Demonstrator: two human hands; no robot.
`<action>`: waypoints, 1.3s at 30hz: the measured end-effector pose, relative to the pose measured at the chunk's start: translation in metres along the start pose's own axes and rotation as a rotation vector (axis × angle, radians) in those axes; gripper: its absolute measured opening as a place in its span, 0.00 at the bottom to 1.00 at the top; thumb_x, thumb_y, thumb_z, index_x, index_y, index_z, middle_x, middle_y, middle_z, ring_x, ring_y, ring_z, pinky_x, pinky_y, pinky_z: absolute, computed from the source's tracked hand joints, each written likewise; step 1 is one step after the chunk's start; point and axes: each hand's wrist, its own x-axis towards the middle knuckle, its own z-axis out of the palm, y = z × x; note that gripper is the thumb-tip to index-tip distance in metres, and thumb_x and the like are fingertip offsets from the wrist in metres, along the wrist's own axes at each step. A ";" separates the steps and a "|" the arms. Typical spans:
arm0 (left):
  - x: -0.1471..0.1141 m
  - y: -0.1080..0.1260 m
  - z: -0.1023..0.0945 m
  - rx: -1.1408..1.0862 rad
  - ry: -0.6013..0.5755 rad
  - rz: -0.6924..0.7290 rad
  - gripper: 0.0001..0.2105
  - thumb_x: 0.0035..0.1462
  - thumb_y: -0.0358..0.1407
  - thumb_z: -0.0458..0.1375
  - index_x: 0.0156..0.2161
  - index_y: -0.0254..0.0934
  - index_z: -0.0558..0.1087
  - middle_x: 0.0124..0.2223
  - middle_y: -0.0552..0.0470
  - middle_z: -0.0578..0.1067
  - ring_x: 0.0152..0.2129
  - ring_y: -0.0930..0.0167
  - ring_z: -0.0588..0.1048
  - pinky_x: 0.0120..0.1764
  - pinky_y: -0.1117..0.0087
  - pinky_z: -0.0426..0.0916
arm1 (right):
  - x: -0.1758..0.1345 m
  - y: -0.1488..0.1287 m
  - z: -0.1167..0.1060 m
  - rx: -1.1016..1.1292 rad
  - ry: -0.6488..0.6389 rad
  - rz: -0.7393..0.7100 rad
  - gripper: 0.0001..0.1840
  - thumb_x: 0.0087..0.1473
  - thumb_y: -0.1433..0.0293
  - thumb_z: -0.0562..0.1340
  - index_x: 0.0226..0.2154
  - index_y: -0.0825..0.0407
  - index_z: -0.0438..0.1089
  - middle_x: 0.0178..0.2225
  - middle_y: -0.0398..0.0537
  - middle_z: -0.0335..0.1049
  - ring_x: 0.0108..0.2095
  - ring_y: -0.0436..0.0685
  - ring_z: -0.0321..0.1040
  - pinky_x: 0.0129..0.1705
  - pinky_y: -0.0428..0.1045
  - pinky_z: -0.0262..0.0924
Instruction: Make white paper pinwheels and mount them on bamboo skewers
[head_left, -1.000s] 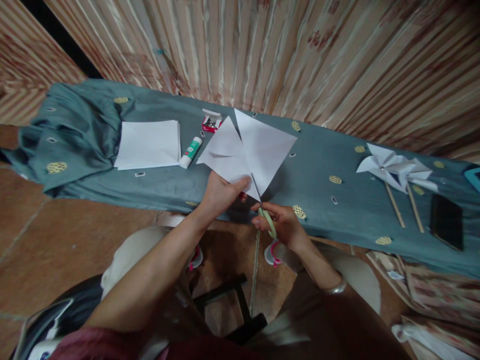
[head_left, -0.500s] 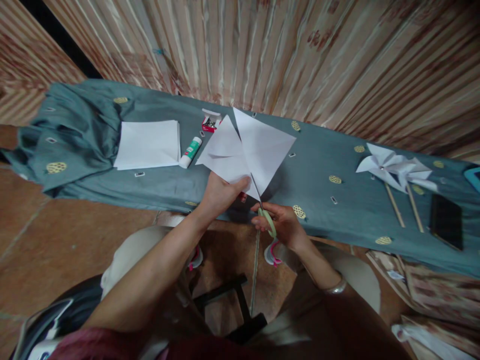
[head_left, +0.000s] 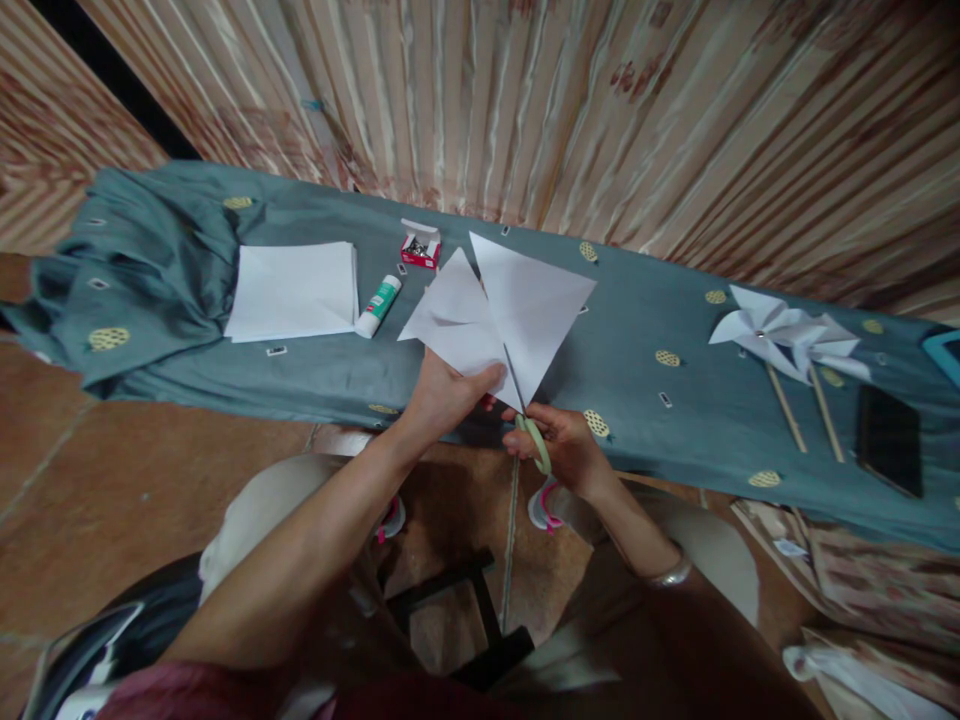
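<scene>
My left hand (head_left: pixel 451 388) pinches a white sheet of paper (head_left: pixel 534 305) near its lower edge, thumb on top. Slits run into the sheet from its far side and its left side. In my right hand (head_left: pixel 561 440) are scissors (head_left: pixel 534 444) with pale green handles, their blades lying on the paper at the near corner. How far the blades are apart is hard to make out. Just left of the sheet lie a green and white glue stick (head_left: pixel 379 306) and an open red box (head_left: pixel 421 246) of small metal pieces.
A stack of white paper (head_left: pixel 294 290) lies at the left on the teal cloth (head_left: pixel 637 300). Toward the right are paper pinwheels (head_left: pixel 761 325) on wooden sticks, a dark phone (head_left: pixel 889 440) and a blue-edged object (head_left: pixel 945 352). A pleated curtain (head_left: pixel 480 110) hangs behind.
The paper has shifted slightly toward me and to the right, along with my left hand. More of the red box shows. My right hand still holds the scissors at nearly the same spot.
</scene>
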 end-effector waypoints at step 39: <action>0.000 -0.009 0.000 0.021 -0.040 -0.002 0.08 0.44 0.32 0.63 0.27 0.37 0.66 0.19 0.57 0.70 0.11 0.76 0.65 0.15 0.73 0.63 | 0.000 -0.001 -0.003 -0.083 -0.017 -0.036 0.22 0.33 0.54 0.74 0.26 0.54 0.73 0.18 0.39 0.65 0.20 0.47 0.57 0.21 0.45 0.52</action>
